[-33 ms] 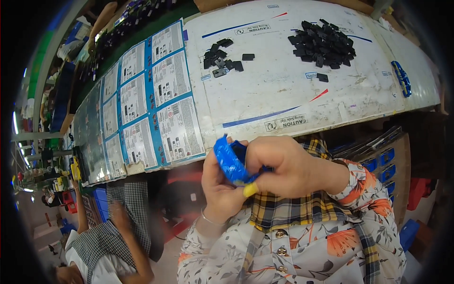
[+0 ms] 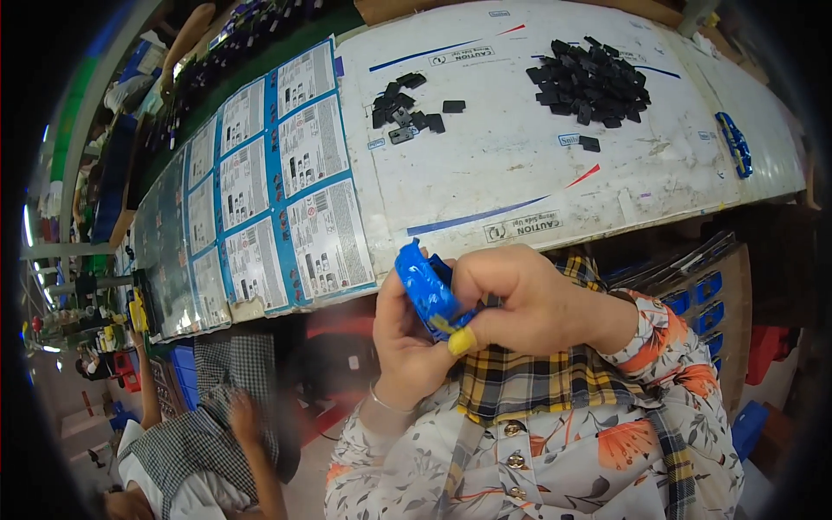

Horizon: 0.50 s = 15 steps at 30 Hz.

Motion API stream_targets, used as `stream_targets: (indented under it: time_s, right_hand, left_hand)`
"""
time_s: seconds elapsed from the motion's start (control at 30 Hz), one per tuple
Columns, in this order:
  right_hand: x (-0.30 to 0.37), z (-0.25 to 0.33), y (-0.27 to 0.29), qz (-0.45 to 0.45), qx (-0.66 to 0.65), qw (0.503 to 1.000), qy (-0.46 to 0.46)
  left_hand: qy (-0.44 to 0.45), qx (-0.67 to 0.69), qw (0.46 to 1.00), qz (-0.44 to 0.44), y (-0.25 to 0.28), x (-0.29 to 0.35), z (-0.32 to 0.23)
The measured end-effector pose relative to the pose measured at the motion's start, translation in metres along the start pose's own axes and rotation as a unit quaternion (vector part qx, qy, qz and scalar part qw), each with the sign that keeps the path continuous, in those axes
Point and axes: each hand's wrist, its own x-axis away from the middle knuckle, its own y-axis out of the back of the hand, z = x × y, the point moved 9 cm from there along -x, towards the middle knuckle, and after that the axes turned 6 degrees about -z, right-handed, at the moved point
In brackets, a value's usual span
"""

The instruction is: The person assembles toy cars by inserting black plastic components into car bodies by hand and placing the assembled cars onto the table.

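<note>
Slick blue piece, tight pinch: a slip is the big danger

Far left, a co-worker's hand (image 2: pixel 245 416) hangs by a checked apron (image 2: pixel 238 360), well apart from the action; a bump from there looks unlikely. Across to the printed sheets (image 2: pixel 322 230), flat on the white worktop (image 2: pixel 485 178): a loose corner could snag a sleeve. Just beyond them, a small scatter of black parts (image 2: pixel 435 122), easily nudged by a reaching arm.

And here's the heart of it, at the near edge! The left hand (image 2: pixel 404 342) cups the glossy blue piece (image 2: pixel 429 288) from its left, thumb underneath. The piece sits tilted before the chest, off the worktop. The right hand (image 2: pixel 524 299) curls into a pinch at its lower right side; fingertips hidden, so I can't tell whether they grip anything else. A yellow cover (image 2: pixel 461 341) caps 1 thumb where the 2 meet, whose is unclear. If the right pushes harder than the left braces, that shiny surface could twist free and drop to the lap or floor; too much squeeze might flex its wall.

Rightward, the big black pile (image 2: pixel 598 82) is heaped loosely: a knock could spill it. Lower right, blue pieces (image 2: pixel 711 286) rest against a brown board (image 2: pixel 739 316), within reach of a stray elbow.
</note>
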Motion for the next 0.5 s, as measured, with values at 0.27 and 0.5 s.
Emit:
stream_targets:
  time_s: [0.27,0.5]
  right_hand:
    - [0.002,-0.048,-0.002,-0.002,-0.222,0.961,-0.164]
    - [-0.005,-0.044,-0.006,-0.02,-0.169,0.98,-0.101]
  left_hand:
    - [0.077,-0.029,0.997,0.013,-0.005,-0.007,0.013]
    - [0.123,0.017,0.99,-0.07,0.016,-0.009,0.018]
